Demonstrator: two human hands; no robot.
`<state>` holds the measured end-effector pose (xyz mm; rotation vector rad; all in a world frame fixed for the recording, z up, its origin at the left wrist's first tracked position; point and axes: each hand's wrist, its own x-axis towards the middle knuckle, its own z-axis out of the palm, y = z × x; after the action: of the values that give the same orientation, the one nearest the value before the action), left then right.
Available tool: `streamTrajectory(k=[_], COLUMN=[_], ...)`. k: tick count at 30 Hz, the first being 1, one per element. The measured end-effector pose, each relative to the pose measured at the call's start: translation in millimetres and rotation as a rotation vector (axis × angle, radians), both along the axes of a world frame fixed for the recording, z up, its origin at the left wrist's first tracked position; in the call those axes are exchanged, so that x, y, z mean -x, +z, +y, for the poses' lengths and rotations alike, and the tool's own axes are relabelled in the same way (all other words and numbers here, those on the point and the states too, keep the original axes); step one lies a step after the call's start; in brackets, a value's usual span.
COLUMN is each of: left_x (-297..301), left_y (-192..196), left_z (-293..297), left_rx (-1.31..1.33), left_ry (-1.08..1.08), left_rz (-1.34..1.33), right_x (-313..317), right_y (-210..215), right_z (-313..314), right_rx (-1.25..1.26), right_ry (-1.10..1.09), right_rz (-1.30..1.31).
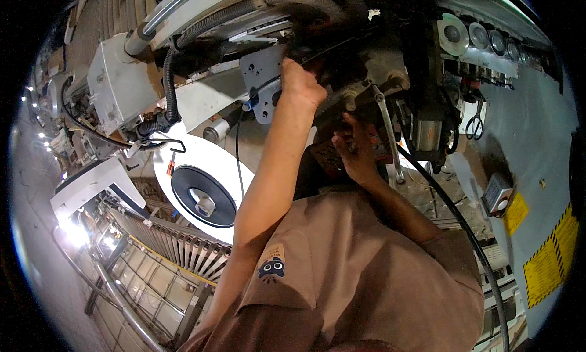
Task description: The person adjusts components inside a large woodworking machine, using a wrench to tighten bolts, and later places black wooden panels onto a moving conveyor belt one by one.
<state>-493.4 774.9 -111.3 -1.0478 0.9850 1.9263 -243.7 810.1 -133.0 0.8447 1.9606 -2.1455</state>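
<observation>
Filling most of the view, a machine stands close around the person, with a grey floor (38, 230) and a bright lamp (76, 233) away to the left. A white panel (163, 164) carrying a black ring (183, 196) lies left of the arms; a grey panel (531, 144) bearing a striped yellow label (551, 255) rises on the right. Black scissors (475, 127) hang near that panel, and a black cable (448, 205) curves down past the right elbow.

The left hand (300, 86) reaches high, its wrist bent, just beside a metal plate with holes (262, 69) under the machine's dark upper part. Its fingers are hidden, so I cannot tell their spread or hold. The right hand (356, 149), lower, points upward beneath a metal block (381, 71); its fingers seem loosely bent and apart, though shadow leaves any hold uncertain.
</observation>
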Motion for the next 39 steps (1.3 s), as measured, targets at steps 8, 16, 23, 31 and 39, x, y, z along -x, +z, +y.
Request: streamTrajectory(k=[8,16,23,31,39], left_x=[-2.9,-3.9,-7.5,-7.8,-0.4], left_y=[-8.5,7.3,-25.4,11.8,-3.0], left_z=[-14.7,1.9,-19.2,10.6,-15.8], left_rx=[-0.060,0.299,0.163,0.139,0.260], left_ry=[-0.009,0.189,0.198,0.238,0.108], left_rz=[0.051,-0.048,0.092,0.065,-0.084], right_x=[8.2,15.8,15.9,6.4,6.5], right_y=[9.2,19.1,17.1,1.5,-4.3], right_z=[1.2,4.6,-2.9,-2.3,-3.1], right_rx=[-0.059,-0.009,-0.070,-0.055,-0.246], right_ry=[0.057,0.066,0.070,0.120,0.130], right_rz=[0.008,-0.130,-0.089,-0.052,0.046])
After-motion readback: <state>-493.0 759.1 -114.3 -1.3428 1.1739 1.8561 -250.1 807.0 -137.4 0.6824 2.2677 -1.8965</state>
